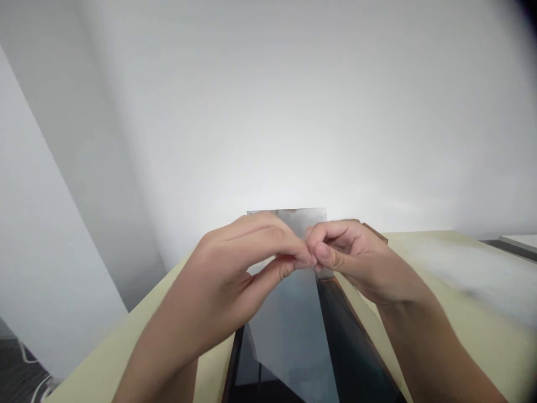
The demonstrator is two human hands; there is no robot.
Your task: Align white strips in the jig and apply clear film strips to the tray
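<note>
My left hand (251, 252) and my right hand (352, 252) meet at the fingertips in the middle of the view. On both, thumb and fingers are pinched together. Whatever lies between the fingertips is hidden or too small to make out. Below them is a dark, glossy flat panel (352, 330) with a thin brown edge, which mirrors a pale grey shape. Partly covered by my hands, a grey metallic-looking plate (293, 217) rises at the panel's far end.
The panel lies on a pale yellow tabletop (419, 313). Behind it stands a white wall (293, 112). A small brown object (375, 232) shows behind my right hand. White cables (39, 386) hang at the lower left, and a blurred whitish patch (474, 274) spreads at the right.
</note>
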